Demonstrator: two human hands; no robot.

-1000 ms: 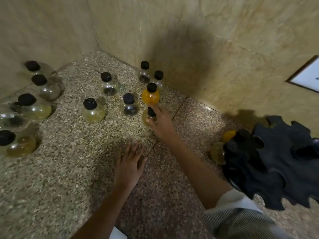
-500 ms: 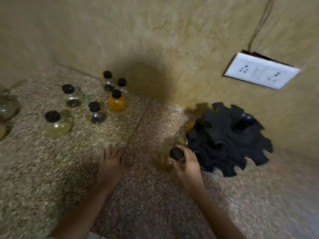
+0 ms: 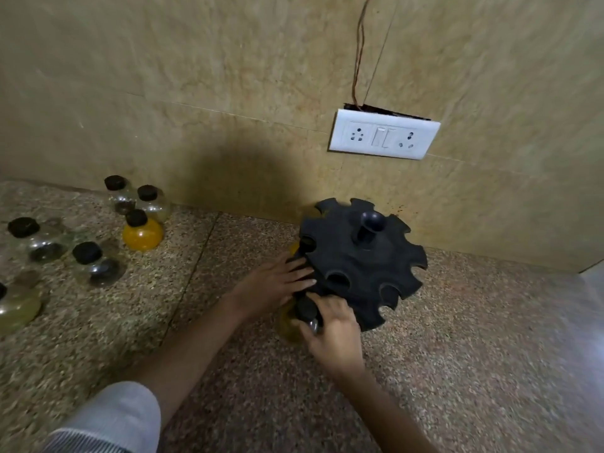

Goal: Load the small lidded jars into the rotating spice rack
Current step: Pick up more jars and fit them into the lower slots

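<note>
We see the right hand (image 3: 333, 335) curled round a small yellowish jar (image 3: 287, 325) at its black-lidded neck, holding it against the near rim of the black spice rack (image 3: 359, 266), which stands on the speckled tabletop (image 3: 457, 338). The left hand (image 3: 274, 286) lies with straight fingers on the rack's left edge (gripping nothing). We also find an orange jar (image 3: 142, 232) standing well apart to the left among other jars.

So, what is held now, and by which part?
The right hand grips a yellowish jar by its black lid. The left hand holds nothing; its straight fingers touch the rack.
</note>
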